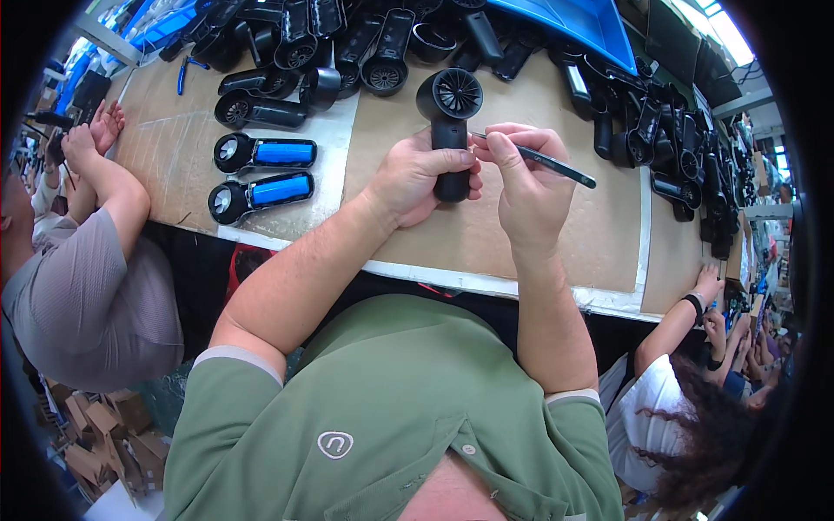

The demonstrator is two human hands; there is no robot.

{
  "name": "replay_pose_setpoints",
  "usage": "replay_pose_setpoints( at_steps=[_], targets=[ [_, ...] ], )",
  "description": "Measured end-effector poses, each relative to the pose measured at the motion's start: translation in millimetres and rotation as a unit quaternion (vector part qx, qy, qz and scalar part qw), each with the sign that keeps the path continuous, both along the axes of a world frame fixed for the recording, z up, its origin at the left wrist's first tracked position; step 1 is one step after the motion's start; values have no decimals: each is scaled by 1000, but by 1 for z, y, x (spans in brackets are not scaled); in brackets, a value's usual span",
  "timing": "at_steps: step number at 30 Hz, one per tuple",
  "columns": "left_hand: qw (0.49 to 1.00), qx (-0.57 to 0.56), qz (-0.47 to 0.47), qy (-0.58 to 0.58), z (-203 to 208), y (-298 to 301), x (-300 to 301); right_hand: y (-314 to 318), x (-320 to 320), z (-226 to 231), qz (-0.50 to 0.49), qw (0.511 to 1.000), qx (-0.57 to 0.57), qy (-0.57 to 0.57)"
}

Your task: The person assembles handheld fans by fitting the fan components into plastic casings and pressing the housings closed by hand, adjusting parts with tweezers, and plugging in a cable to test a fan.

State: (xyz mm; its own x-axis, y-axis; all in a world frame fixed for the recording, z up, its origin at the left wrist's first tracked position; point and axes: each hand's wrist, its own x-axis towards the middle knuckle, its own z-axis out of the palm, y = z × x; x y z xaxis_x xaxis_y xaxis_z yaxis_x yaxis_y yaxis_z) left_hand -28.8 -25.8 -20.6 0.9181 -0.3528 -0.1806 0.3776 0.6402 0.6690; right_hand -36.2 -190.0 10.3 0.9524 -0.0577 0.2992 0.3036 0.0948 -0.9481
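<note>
- A black handheld fan (449, 132) is held upright, round head uppermost, over the middle of the table (591, 247), somewhat nearer its near edge.
- The handle is wrapped by the curled left hand (419, 176); the thumb is laid across the front, so part of the handle is covered, and the palm side of the grip is hidden.
- A slim dark tool (560, 168) is pinched in the right hand (530, 178), its fingers nearly closed; its middle is covered by them, and whether its tip touches the fan cannot be told.
- Toward the table's left edge, two opened fans (285, 154) (276, 189) with blue cylinders are laid side by side.
- Black fan parts (382, 74) are heaped along the far edge, overlapping too closely to be counted; another dark heap (673, 161) is spread along the right edge.
- A blue tray (578, 30) at the far edge is cut off by the view's rim.
- Blue-handled pliers (182, 78) are seen near the far left corner.
</note>
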Motion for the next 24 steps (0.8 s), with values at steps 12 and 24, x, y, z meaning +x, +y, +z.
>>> replay_pose_setpoints(
  at_steps=[12,24],
  targets=[
    [999,-13,19,-29,-7,-5,-1,15,-3,-1,-37,999,7,30],
    [999,10,32,-24,-2,-7,-4,18,-1,1,-66,993,-97,15]
  ],
)
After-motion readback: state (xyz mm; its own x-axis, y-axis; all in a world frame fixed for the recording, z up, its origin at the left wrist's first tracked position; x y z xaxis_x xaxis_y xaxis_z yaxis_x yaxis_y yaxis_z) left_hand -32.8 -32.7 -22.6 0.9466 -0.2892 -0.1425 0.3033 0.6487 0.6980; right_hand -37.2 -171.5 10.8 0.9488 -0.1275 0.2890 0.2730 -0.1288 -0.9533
